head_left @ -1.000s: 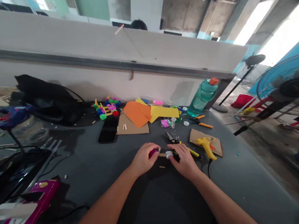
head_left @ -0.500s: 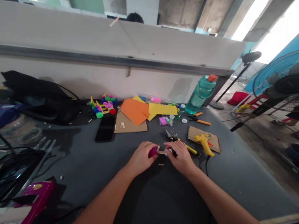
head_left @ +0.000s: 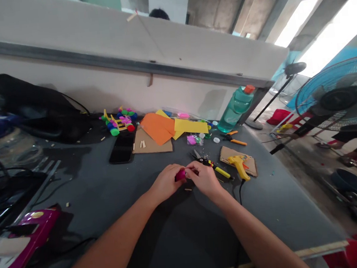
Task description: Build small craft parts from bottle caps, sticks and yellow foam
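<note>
My left hand (head_left: 168, 182) is closed on a magenta round piece (head_left: 180, 175) above the grey table. Pressed against its right side, my right hand (head_left: 202, 177) has its fingers pinched together, and what they hold is too small to make out. A short wooden stick piece (head_left: 188, 189) lies on the table just below the hands. Behind my right hand are pliers with yellow handles (head_left: 222, 172). To the right, a yellow glue gun (head_left: 239, 167) rests on a piece of cardboard (head_left: 226, 154).
A black phone (head_left: 121, 149), orange paper (head_left: 158, 128), yellow paper (head_left: 192, 126) and a colourful small model (head_left: 118, 121) stand or lie at the back. A teal bottle (head_left: 235, 110) is at back right, orange-handled pliers (head_left: 237, 141) before it. A magenta device (head_left: 38, 242) sits at left.
My right hand has moved left, up against my left hand. The wooden stick and white bit seen between them earlier are now hidden. The view has shifted slightly.
</note>
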A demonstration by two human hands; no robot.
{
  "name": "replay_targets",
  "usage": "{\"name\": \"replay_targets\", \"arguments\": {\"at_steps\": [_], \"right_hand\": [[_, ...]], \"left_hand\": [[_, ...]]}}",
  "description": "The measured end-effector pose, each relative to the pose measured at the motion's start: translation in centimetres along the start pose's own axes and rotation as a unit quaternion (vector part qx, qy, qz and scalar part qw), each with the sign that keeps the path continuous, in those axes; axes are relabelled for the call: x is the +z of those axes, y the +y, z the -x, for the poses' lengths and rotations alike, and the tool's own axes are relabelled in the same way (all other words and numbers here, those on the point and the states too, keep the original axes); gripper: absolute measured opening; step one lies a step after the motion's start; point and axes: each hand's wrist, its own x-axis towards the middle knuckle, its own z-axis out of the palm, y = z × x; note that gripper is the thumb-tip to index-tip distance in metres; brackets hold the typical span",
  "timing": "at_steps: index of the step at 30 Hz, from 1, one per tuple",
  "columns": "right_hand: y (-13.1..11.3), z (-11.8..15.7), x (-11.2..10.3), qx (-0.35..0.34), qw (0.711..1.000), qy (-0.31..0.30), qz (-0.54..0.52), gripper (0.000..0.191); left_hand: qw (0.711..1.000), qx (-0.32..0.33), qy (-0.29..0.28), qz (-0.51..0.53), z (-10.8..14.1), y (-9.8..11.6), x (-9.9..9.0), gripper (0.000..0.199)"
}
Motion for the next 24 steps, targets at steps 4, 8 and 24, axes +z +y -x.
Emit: {"name": "replay_targets", "arguments": {"at_steps": [4, 8, 24], "right_hand": [[-0.10, -0.10, 0.09, -0.006, 1.000, 0.004, 0.017, 0.012], [-0.28, -0.20, 0.09, -0.012, 0.999, 0.006, 0.042, 0.011], [-0.71, -0.08, -0.04, -0.065, 0.993, -0.005, 0.098, 0.010]], "left_hand": [[1.000, -0.006, 0.010, 0.004, 0.11, -0.08, 0.12, 0.024], [1.000, -0.010, 0.011, 0.004, 0.12, -0.19, 0.23, 0.024], [1.000, -0.008, 0.007, 0.025, 0.21, 0.04, 0.06, 0.027]]}}
